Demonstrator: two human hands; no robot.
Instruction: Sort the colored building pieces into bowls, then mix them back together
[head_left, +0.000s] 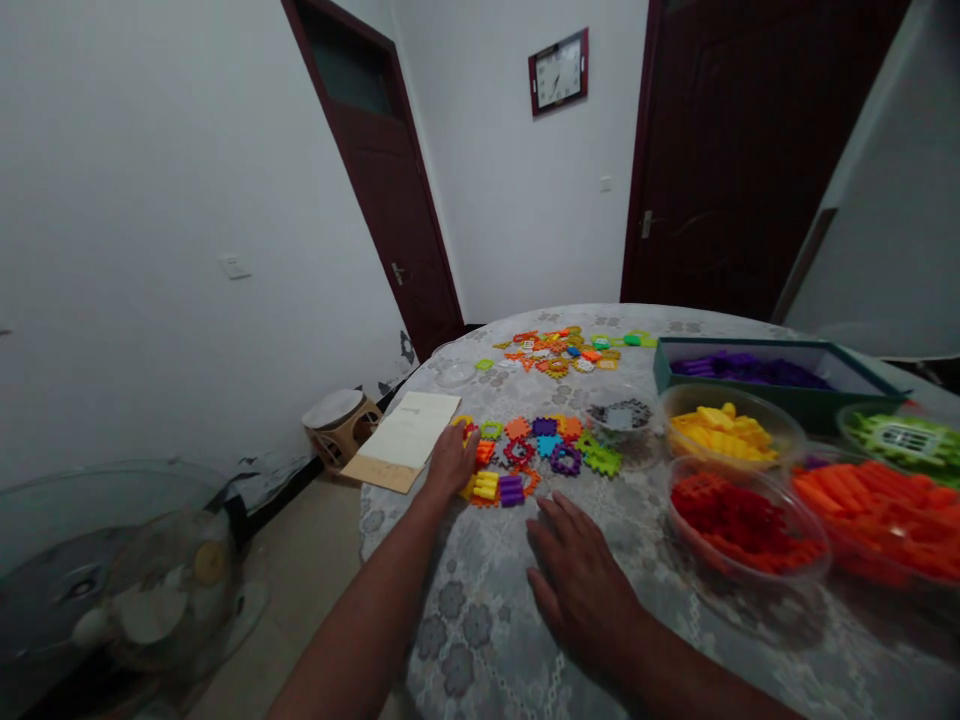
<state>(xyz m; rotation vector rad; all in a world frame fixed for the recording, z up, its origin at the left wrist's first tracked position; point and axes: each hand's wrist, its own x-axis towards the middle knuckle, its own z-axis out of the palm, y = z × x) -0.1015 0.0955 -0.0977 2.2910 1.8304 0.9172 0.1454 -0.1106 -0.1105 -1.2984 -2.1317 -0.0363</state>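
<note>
Several colourful toothed plastic building pieces [519, 452], some solid and some ring-shaped, lie in a group on the table. They include a purple ring piece [565, 460], a yellow ribbed piece [487, 487] and a purple ribbed piece [512, 491]. My left hand [450, 462] is at the group's left edge, its fingers curled over a yellow and a red piece and partly hiding them. Below the group, my right hand [576, 568] rests palm down on the tablecloth, its fingers stretched out and holding nothing.
Beyond the group lies a loose pile of mixed pieces [556, 350]. At right stand clear bowls of red pieces [742, 525], yellow pieces [724, 435], orange pieces [885, 510] and green pieces [904, 438], plus a green box [847, 385]. A paper booklet [409, 435] overlaps the left table edge.
</note>
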